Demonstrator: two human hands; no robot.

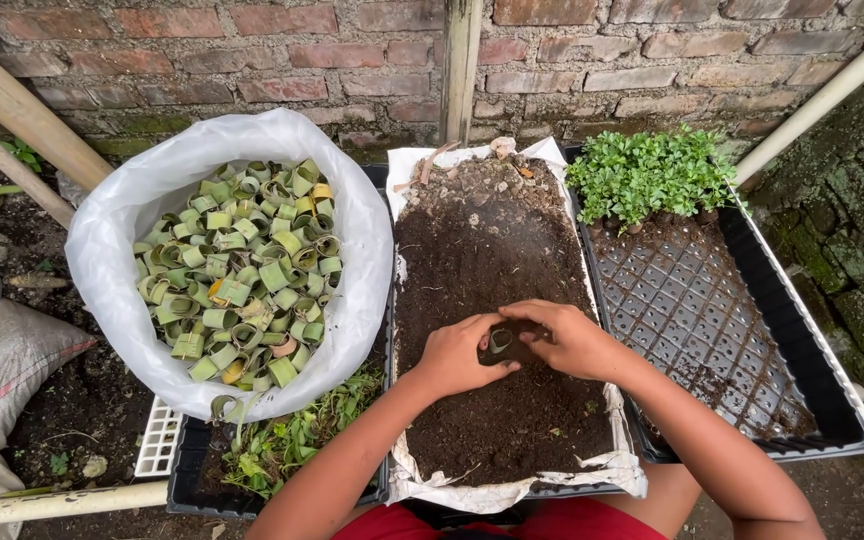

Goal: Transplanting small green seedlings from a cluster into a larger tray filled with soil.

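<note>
From the head view I see both hands meeting over the middle of the soil tray (422, 490); the left hand (460, 352) curls its fingers round a small leaf ring (501, 342), a rolled green-brown strip standing roughly upright with its open end facing up; the thumb lies below it and the fingers close in from the left, so this hand pinches the ring; the right hand (570, 338) comes in from the right, its fingers bent over and pressed against the ring's far side and top; the two hands touch each other around it. The ring sits between the fingertips, just above the dark soil (492, 240) and near the tray's centre; I cannot tell whether its base rests in the soil or is lifted clear.

To the left, well apart from the hands, stands a white plastic sack (112, 230) full of similar rolled leaf rings (242, 270), green with a few yellowed ones; below it lies a black tray with loose leaf scraps (292, 440). To the right, just beside the soil tray, lies a black seedling tray (712, 320), its cells mostly bare; a cluster of small green seedlings (647, 175) fills its far end; behind everything runs a brick wall (252, 60).
</note>
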